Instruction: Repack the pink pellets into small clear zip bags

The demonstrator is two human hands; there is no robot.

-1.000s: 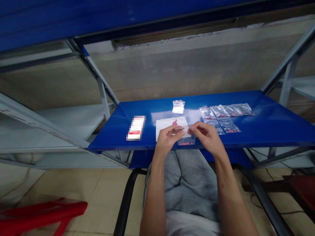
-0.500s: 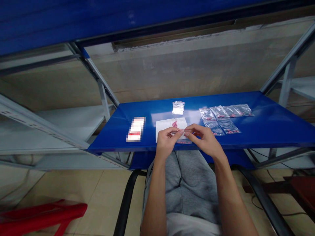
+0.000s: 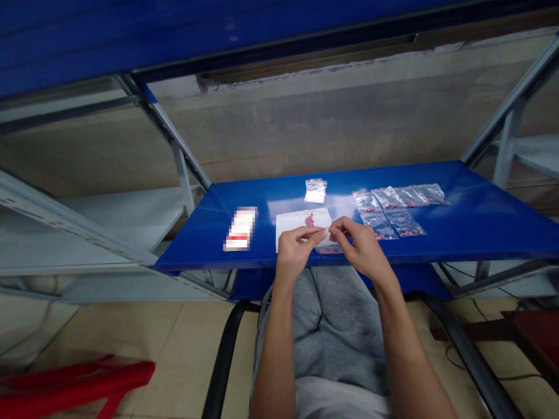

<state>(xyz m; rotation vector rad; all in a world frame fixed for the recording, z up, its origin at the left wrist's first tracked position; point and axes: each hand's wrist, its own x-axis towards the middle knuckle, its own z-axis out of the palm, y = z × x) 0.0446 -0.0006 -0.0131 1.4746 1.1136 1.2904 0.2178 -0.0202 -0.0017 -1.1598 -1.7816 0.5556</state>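
Both hands pinch the top edge of a small clear zip bag (image 3: 328, 248) at the table's front edge. Red beads show along its bottom. My left hand (image 3: 296, 247) grips the bag's left top corner between thumb and forefinger. At the right part of the same edge, the thumb and forefinger of my right hand (image 3: 360, 244) are closed on it. Just beyond the bag, a small pile of red beads (image 3: 310, 220) lies on a white sheet of paper (image 3: 289, 221). The fingers hide part of the bag's opening.
Several clear bags with red beads (image 3: 404, 218) lie in two rows to the right on the blue table (image 3: 471, 221). A stack of clear bags (image 3: 315, 191) sits behind the paper. A blurred white-and-red item (image 3: 241, 228) lies left. A blue shelf (image 3: 262, 29) hangs overhead.
My right hand's fingers have slid slightly rightward along the bag's top edge, and its pinch looks tighter. My left hand stays almost in place.
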